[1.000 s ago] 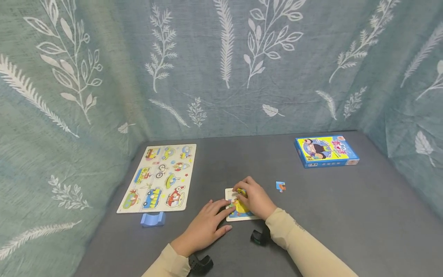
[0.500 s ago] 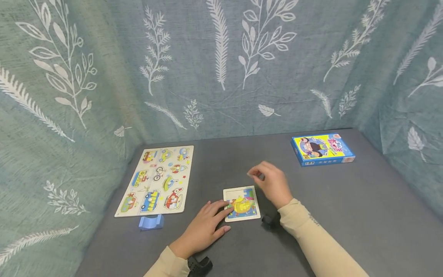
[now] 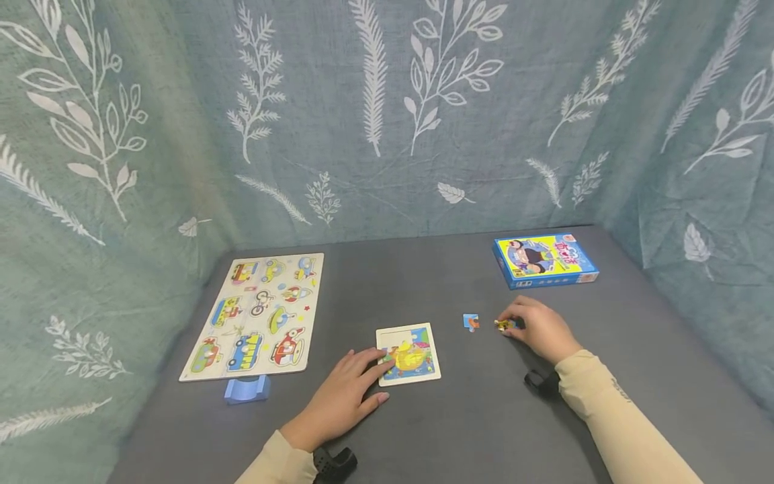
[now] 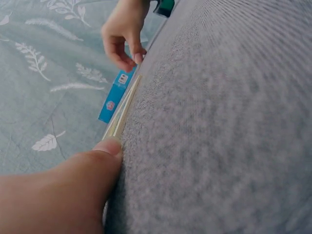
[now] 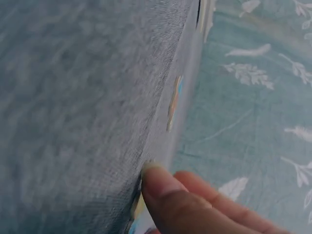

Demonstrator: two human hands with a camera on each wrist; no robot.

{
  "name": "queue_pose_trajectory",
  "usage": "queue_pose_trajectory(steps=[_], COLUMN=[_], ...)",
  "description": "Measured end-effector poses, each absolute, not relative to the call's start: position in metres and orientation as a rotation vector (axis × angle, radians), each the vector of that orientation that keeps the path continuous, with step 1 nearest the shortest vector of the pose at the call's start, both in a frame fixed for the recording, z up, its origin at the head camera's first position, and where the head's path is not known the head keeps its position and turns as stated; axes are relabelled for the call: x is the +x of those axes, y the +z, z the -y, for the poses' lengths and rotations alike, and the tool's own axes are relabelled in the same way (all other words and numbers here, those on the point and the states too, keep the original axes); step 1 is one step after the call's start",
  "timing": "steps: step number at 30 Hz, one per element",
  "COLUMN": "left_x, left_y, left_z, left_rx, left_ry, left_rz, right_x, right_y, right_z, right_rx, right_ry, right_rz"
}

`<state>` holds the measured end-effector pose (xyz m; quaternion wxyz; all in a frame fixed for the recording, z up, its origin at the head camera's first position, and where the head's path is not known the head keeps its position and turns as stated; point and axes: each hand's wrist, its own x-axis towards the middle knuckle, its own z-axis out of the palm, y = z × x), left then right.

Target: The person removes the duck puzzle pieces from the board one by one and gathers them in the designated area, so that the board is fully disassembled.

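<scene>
My left hand [image 3: 341, 400] lies flat with straight fingers, its fingertips resting on the left edge of a small framed jigsaw puzzle [image 3: 411, 359]. The puzzle shows a yellow figure on blue, and the upper left of its tray is bare wood. Down at the tabletop, to the right, my right hand [image 3: 541, 329] pinches a yellow jigsaw piece [image 3: 504, 325] between thumb and fingers. In the right wrist view the thumb partly covers that jigsaw piece [image 5: 138, 208]. Another jigsaw piece [image 3: 471, 322], blue and orange, lies between the puzzle and my right hand.
A large wooden vehicle puzzle board [image 3: 254, 316] lies at the left, with a light blue curved block [image 3: 247, 389] at its near edge. The blue and yellow box [image 3: 544, 261] stands at the back right. A patterned curtain [image 3: 387, 121] encloses the dark table.
My right hand has lifted away from the small puzzle and moved right, down to the table past the loose piece, with the yellow jigsaw piece. The left hand stays on the puzzle.
</scene>
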<state>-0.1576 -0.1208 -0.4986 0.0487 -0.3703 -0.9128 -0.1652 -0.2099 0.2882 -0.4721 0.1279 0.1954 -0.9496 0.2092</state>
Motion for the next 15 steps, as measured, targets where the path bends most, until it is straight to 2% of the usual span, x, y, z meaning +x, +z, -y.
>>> queue_pose_trajectory(steps=[11, 15], left_x=[-0.161, -0.159], left_y=[-0.5, -0.498], left_z=[0.119, 0.121], left_rx=[-1.132, -1.135], left_ry=[-0.511, -0.512], left_rz=[2.786, 2.794], right_x=[-0.221, -0.215], right_y=[-0.466, -0.46], right_z=[-0.297, -0.28], right_rx=[0.642, 0.644], right_ry=[0.578, 0.544], right_rz=[2.761, 2.732])
